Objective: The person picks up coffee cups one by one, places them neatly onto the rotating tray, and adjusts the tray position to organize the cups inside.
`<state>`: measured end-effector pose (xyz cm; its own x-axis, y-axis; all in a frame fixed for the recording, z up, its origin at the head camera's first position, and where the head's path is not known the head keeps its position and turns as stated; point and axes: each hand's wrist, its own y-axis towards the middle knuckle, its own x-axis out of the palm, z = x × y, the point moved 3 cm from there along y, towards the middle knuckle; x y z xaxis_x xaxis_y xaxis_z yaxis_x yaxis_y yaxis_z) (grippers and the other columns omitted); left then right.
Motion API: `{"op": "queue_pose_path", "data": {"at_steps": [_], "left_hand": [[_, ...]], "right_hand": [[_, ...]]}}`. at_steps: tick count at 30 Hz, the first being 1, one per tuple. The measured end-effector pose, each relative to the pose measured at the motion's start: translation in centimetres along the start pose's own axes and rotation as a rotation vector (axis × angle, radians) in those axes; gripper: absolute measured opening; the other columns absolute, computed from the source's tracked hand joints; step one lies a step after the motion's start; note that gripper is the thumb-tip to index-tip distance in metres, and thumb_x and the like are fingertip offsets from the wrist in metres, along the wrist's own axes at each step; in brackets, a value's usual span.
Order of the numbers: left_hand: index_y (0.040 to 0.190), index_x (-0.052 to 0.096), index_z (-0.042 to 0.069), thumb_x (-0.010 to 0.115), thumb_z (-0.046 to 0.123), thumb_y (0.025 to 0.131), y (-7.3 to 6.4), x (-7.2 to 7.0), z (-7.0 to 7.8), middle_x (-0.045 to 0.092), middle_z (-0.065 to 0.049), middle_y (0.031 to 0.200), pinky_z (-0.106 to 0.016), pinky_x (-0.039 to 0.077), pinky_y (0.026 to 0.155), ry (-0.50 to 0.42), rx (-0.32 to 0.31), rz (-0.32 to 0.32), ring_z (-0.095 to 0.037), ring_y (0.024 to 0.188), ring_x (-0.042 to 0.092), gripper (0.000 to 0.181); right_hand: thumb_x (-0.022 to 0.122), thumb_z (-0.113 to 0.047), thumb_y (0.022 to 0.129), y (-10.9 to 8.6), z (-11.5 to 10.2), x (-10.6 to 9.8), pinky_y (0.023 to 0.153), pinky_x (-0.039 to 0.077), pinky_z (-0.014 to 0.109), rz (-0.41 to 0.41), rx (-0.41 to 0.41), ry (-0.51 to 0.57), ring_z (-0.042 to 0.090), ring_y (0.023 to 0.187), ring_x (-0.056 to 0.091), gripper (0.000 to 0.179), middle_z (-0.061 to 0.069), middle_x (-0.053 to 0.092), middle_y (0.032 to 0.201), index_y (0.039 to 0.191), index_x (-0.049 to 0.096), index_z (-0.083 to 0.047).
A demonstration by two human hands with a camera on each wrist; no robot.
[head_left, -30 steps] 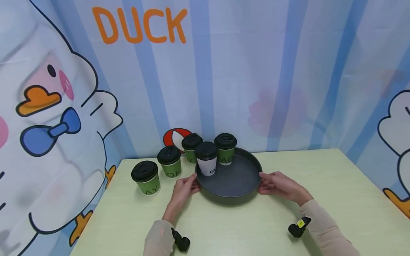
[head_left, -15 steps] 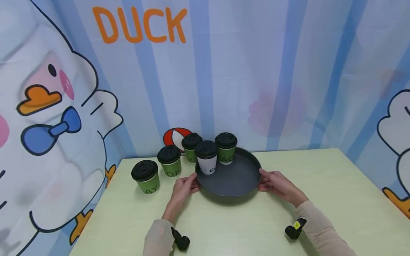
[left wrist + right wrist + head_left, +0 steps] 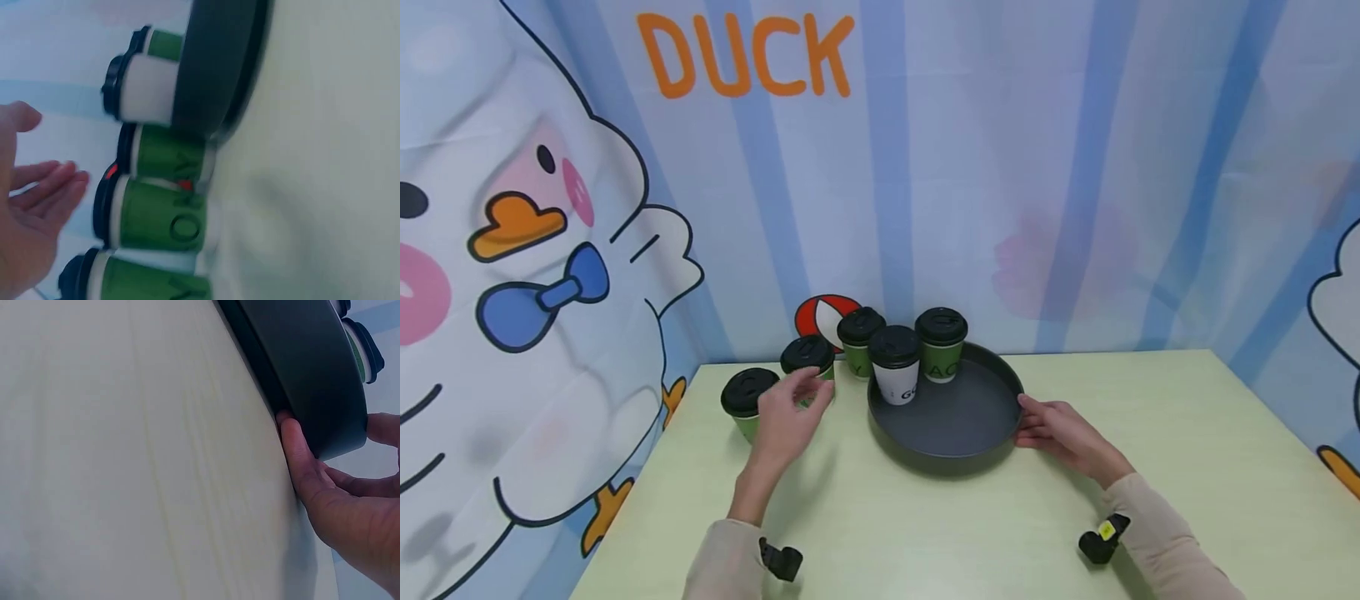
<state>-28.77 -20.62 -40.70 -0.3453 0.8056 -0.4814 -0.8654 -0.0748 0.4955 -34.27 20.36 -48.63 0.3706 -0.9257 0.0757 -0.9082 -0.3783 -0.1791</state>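
Observation:
My right hand [image 3: 1067, 435] grips the right side of a round dark grey baking pan [image 3: 962, 429]; in the right wrist view, the thumb is at its rim and a finger reaches under its base [image 3: 325, 381]. Inside the pan, toward its left and back, stand a white paper cup [image 3: 897, 383] and a green paper cup [image 3: 941, 362], both with black lids. My left hand [image 3: 786, 421] holds nothing; thumb and fingers are apart near the green cups left of the pan. It partly hides the front-left cup [image 3: 747, 400] and the middle cup [image 3: 807, 354]. The third green cup [image 3: 857, 358] stands behind.
Everything is on a pale yellow-green table [image 3: 940, 533]. A printed curtain [image 3: 970, 167] with a duck drawing hangs right behind its back edge, close to the rear cups. Black wrist cameras [image 3: 782, 561] sit on both sleeves.
My left hand has let go of the pan's left side and moved left and up beside the green cups. The right hand keeps its grip. The head view has shifted slightly.

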Motion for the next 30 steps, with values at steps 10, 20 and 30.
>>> {"op": "queue_pose_path", "data": {"at_steps": [10,20,30], "left_hand": [[0.15,0.049,0.006,0.08,0.047,0.085,1.4,-5.0,-4.3,0.038,-0.023,0.154,-0.067,0.038,0.11,0.392,0.019,0.1,-0.045,0.141,0.034,0.083],[0.154,0.036,0.001,0.085,0.041,0.083,-0.2,-4.5,-8.1,0.035,-0.03,0.149,-0.067,0.047,0.099,0.309,-0.181,0.111,-0.05,0.12,0.052,0.095],[0.149,0.04,-0.002,0.086,0.032,0.08,-0.2,-4.0,-8.4,0.043,-0.031,0.14,-0.065,0.047,0.099,0.269,-0.156,0.155,-0.047,0.121,0.049,0.089]], "right_hand": [[0.05,-0.032,0.111,-0.1,-0.3,-0.2,0.086,0.061,0.033,-0.005,-0.007,0.019,0.016,0.084,0.071,0.052,0.011,0.068,0.095,0.125,0.052,0.018],[0.051,-0.034,0.111,0.0,-0.1,-0.2,0.087,0.061,0.034,0.003,-0.002,0.013,0.017,0.086,0.071,0.058,0.012,0.067,0.098,0.131,0.047,0.02],[0.049,-0.031,0.112,0.0,0.1,0.0,0.085,0.061,0.033,0.004,-0.015,0.029,0.016,0.083,0.071,0.049,0.01,0.067,0.093,0.123,0.051,0.017]]}}
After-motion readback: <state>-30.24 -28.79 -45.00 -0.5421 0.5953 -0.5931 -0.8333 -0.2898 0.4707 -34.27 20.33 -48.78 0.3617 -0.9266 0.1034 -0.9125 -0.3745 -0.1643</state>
